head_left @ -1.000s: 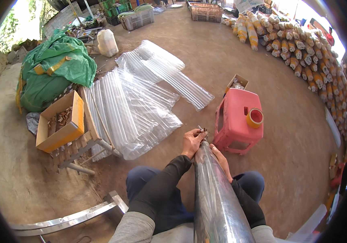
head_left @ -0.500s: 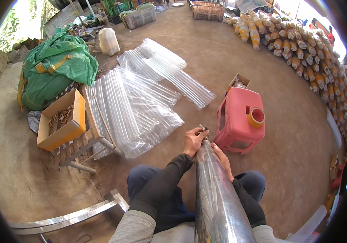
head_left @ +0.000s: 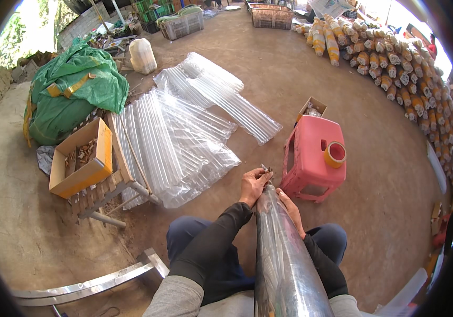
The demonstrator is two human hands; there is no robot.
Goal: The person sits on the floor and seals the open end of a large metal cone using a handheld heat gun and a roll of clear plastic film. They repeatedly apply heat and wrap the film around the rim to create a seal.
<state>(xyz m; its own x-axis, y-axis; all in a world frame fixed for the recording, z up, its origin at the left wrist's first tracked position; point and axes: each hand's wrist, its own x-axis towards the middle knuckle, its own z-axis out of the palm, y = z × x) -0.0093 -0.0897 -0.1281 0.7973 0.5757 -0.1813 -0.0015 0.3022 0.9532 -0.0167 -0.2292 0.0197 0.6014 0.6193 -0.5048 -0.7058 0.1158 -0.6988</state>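
A long shiny metal tube (head_left: 290, 264) in clear plastic film lies between my forearms, its far end pointing away from me. At that end my left hand (head_left: 254, 186) is closed in a pinch, thumb and fingertips together on a small dark-and-metal piece (head_left: 266, 169) whose kind is too small to tell. My right hand (head_left: 291, 212) is wrapped along the tube's right side just behind the end, its fingers partly hidden by the tube. Just beyond my right hand stands a pink plastic stool (head_left: 316, 150), with a roll of yellow-brown tape (head_left: 334, 154) lying on its seat.
Clear-wrapped bundles of tubes (head_left: 158, 142) lie on the floor ahead left. A slatted wooden stand (head_left: 123, 174) carries a cardboard box (head_left: 81, 158) of small brown pieces, near a green tarp bundle (head_left: 76, 92). Many wrapped tubes (head_left: 385, 63) are stacked far right. A metal frame (head_left: 94, 282) curves at lower left.
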